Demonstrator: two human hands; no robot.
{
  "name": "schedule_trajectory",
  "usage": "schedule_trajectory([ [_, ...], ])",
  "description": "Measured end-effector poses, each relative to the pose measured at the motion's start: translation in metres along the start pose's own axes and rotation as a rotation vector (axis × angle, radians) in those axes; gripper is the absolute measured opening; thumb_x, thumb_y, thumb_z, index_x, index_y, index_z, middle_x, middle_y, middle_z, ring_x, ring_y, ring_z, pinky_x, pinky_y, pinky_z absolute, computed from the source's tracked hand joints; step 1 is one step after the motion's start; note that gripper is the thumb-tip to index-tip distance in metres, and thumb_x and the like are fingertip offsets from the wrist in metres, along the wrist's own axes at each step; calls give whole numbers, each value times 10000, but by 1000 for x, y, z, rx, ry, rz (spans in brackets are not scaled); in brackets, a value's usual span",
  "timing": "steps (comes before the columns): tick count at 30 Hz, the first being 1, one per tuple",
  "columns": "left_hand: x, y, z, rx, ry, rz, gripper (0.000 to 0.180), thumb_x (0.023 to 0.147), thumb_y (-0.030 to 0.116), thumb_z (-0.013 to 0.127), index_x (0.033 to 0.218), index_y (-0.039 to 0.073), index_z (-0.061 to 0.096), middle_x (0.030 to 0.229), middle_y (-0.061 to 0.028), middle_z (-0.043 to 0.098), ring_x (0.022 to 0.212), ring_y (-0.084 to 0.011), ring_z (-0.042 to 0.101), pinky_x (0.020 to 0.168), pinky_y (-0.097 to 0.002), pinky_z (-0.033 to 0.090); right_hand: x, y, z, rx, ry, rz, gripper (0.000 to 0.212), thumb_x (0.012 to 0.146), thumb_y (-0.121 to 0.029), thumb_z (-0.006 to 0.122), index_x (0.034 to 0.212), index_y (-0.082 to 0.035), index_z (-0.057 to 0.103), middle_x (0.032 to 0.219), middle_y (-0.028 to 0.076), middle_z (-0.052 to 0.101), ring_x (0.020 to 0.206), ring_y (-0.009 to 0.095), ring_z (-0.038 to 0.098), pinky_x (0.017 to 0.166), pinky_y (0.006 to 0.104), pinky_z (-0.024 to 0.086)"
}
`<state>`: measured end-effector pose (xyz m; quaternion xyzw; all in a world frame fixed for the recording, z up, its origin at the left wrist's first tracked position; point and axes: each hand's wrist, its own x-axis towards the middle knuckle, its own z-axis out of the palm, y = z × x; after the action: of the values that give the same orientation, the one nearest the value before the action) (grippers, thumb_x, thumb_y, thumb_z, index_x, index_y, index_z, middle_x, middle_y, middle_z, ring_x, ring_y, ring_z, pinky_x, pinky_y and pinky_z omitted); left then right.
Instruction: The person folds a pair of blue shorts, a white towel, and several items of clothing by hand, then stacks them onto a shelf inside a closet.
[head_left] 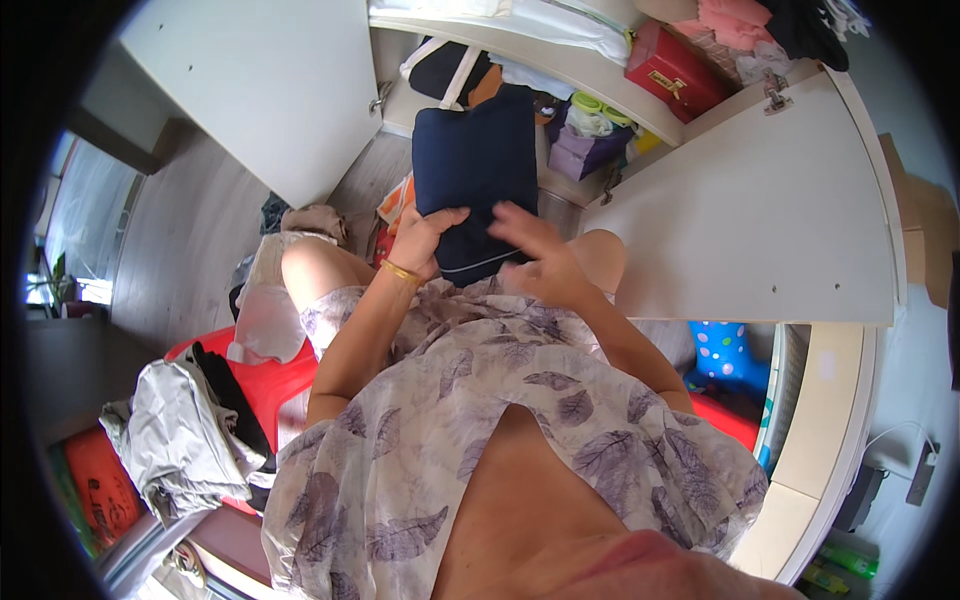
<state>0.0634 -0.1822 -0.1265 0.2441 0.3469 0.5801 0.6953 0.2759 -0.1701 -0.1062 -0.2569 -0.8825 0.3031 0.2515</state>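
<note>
A folded navy blue garment (475,155) with a thin pale stripe near its lower edge stands tilted over my lap. My left hand (425,238) grips its left edge, thumb on the front and the other fingers out of sight behind it. On the right, my right hand (535,250) hovers at the garment's lower right part, fingers spread and slightly blurred by motion. Whether it touches the cloth I cannot tell. Below both hands lies the leaf-patterned cloth of my clothing.
Ahead is an open cabinet with white doors (760,220) on both sides. Its shelves hold a red box (680,72), a purple bag (585,150) and a dark bag with white straps (450,75). Grey clothes (180,430) lie on a red surface at left. A blue dotted item (728,355) stands right.
</note>
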Motion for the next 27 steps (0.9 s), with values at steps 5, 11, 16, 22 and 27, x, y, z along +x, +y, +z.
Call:
schedule_trajectory([
  [5, -15, 15, 27, 159, -68, 81, 323, 748, -55, 610, 1066, -2, 588, 983, -59, 631, 869, -151, 602, 788, -280, 481, 7, 18, -16, 262, 520, 451, 846, 733, -227, 679, 1389, -6, 192, 1384, 190, 303, 1264, 293, 328, 1027, 379, 281],
  [11, -30, 43, 48, 390, -475, -55, 311, 742, -39, 649, 1050, -16, 613, 963, -34, 636, 887, -112, 569, 833, -247, 426, -28, 47, 13, 1294, 207, 220, 945, 713, -339, 712, 1399, 0, 157, 1383, 132, 328, 1273, 221, 335, 1031, 319, 297],
  [16, -10, 42, 37, 299, -614, -172, 469, 609, -10, 735, 1061, 3, 611, 940, -20, 618, 878, -106, 555, 834, -233, 406, -14, 26, 14, 1495, 398, 361, 940, 708, -346, 715, 1392, 3, 173, 1372, 130, 341, 1263, 221, 348, 1022, 321, 310],
  [22, 27, 44, 64, -316, -825, -528, 649, 764, 333, 654, 1264, -14, 428, 1190, -117, 541, 1078, -188, 522, 931, -293, 392, -7, 14, -2, 1534, 501, 467, 935, 701, -354, 719, 1384, 6, 192, 1360, 127, 356, 1250, 220, 364, 1012, 324, 325],
  [27, 42, 37, 107, -33, -707, -522, 670, 797, 401, 583, 1291, -7, 387, 1242, -125, 505, 1117, -199, 500, 944, -298, 388, -18, 8, -12, 1556, 550, 550, 931, 695, -360, 723, 1377, 9, 208, 1349, 125, 369, 1239, 220, 377, 1003, 326, 337],
])
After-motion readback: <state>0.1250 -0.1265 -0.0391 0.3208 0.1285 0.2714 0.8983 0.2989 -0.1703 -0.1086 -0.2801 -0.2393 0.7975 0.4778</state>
